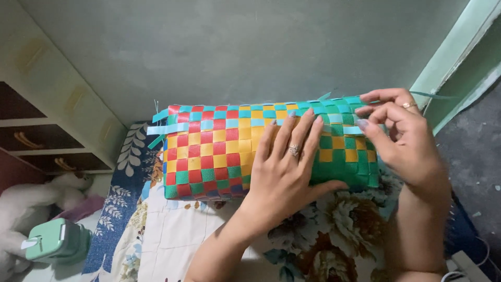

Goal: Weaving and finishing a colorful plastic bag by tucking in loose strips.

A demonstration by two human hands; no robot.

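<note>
While the basket point(266, 151) lay sideways, it was steadied by the flat, open left hand point(284, 172); a blue strip point(342, 129) was pinched by the right hand point(399, 136).

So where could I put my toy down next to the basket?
The pale quilt patch below the woven basket, left of the left hand, is bare. Around the right hand and the basket's green end it's crowded.
</note>
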